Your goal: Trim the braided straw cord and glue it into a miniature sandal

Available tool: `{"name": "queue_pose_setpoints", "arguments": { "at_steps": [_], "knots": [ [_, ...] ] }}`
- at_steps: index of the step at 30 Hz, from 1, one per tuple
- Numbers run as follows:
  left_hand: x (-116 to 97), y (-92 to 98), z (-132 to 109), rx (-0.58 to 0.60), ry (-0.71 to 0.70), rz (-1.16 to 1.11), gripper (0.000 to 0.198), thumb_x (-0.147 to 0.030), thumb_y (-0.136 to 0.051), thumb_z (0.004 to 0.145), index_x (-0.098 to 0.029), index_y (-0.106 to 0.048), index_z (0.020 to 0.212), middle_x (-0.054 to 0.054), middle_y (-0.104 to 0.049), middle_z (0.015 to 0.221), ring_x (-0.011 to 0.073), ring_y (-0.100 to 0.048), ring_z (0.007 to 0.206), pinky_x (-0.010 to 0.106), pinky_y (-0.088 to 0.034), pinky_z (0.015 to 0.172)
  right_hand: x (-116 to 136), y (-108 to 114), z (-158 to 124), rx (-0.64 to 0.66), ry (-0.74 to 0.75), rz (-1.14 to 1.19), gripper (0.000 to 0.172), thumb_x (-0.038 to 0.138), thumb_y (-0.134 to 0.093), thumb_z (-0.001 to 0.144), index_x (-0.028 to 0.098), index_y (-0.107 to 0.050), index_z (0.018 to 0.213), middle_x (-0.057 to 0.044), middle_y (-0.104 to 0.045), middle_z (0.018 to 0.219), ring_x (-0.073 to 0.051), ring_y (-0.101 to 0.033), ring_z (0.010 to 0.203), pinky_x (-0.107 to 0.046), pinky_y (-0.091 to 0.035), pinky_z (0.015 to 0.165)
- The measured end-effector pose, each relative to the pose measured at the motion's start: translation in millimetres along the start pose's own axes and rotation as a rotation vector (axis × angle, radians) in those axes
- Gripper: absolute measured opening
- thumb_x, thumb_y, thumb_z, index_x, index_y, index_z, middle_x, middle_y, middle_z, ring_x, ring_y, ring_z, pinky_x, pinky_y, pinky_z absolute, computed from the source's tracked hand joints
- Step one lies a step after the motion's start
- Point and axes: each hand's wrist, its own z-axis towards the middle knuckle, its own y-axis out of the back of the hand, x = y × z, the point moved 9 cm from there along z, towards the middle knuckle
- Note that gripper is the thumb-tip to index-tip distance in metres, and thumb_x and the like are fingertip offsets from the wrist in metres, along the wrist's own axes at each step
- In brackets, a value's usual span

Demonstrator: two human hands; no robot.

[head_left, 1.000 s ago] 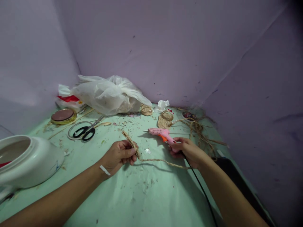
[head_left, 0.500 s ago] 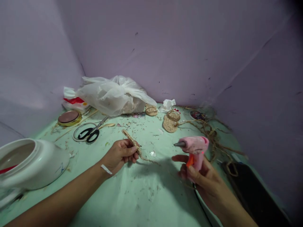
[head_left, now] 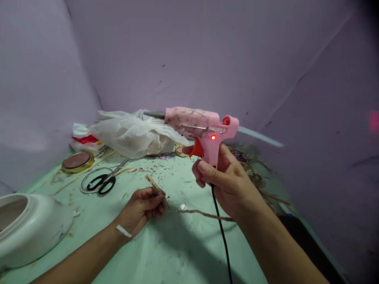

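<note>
My right hand (head_left: 226, 179) is wrapped round the handle of a pink hot glue gun (head_left: 192, 120), raised in front of me with its nozzle pointing left. A pale glue stick (head_left: 260, 136) juts from the gun's back, and a red light glows on its side. Low over the table, my left hand (head_left: 145, 207) pinches a short coiled or braided piece of jute twine (head_left: 154, 184). From it a loose tail of twine (head_left: 204, 214) runs right, passing behind my right wrist. A black cord (head_left: 223, 236) hangs from the gun's handle.
Black-handled scissors (head_left: 102, 182) lie left of centre beside a round tin (head_left: 77, 161). A white plastic bag (head_left: 133, 138) rests against the wall. A white pot (head_left: 50, 227) stands at the left; tangled twine (head_left: 260, 177) and a dark flat object (head_left: 308, 240) are at the right.
My right hand has lifted the glue gun up and left, turning it sideways so its side and glue stick show. My left hand keeps its pinch on the twine; the view has shifted slightly.
</note>
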Motion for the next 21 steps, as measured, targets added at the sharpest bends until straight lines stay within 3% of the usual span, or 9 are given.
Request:
{"name": "queue_pose_setpoints", "arguments": {
  "at_steps": [4, 8, 12, 17, 21],
  "knots": [
    [0, 0.0, -1, 0.002, -0.010, 0.012, 0.027, -0.029, -0.074, 0.056, -0.011, -0.059, 0.068, 0.002, -0.058, 0.052, 0.0100, -0.051, 0.044, 0.021, -0.036, 0.042, 22, 27, -11, -0.180, 0.082, -0.223, 0.017, 0.019, -0.063, 0.070, 0.025, -0.059, 0.085, 0.001, -0.058, 0.080, -0.011, -0.045, 0.060, -0.023, -0.039, 0.051],
    [1, -0.8, -1, 0.013, -0.014, 0.004, 0.025, -0.029, -0.072, 0.058, -0.011, -0.058, 0.068, 0.002, -0.058, 0.051, 0.0095, -0.050, 0.042, 0.021, -0.035, 0.042, 24, 61, -46, -0.239, 0.066, -0.256, 0.016, 0.029, -0.061, 0.074, 0.027, -0.060, 0.089, 0.001, -0.060, 0.081, -0.011, -0.046, 0.057, -0.024, -0.041, 0.052],
    [2, -1.9, -1, 0.027, 0.000, -0.009, 0.023, -0.027, -0.072, 0.059, -0.010, -0.057, 0.066, 0.002, -0.058, 0.049, 0.0087, -0.050, 0.040, 0.019, -0.034, 0.040, -4, 81, -86, -0.240, -0.095, -0.397, 0.019, 0.035, -0.060, 0.073, 0.024, -0.064, 0.088, -0.006, -0.064, 0.085, -0.017, -0.054, 0.063, -0.029, -0.046, 0.055],
    [0, 2.5, 0, 0.007, -0.018, -0.086, 0.025, -0.026, -0.074, 0.056, -0.010, -0.057, 0.067, 0.002, -0.058, 0.048, 0.0086, -0.050, 0.043, 0.019, -0.037, 0.041, -49, 87, -115, -0.258, -0.338, -0.555, 0.033, 0.037, -0.063, 0.070, 0.026, -0.062, 0.100, -0.007, -0.064, 0.100, -0.028, -0.056, 0.092, -0.037, -0.046, 0.078],
    [1, 2.9, 0, 0.019, -0.008, -0.090, 0.025, -0.025, -0.073, 0.058, -0.010, -0.057, 0.070, 0.001, -0.058, 0.050, 0.0079, -0.050, 0.044, 0.017, -0.037, 0.040, -70, 80, -115, -0.158, -0.377, -0.602, 0.025, 0.039, -0.062, 0.070, 0.023, -0.066, 0.089, -0.005, -0.066, 0.085, -0.025, -0.059, 0.080, -0.033, -0.048, 0.071]
  ]
}}
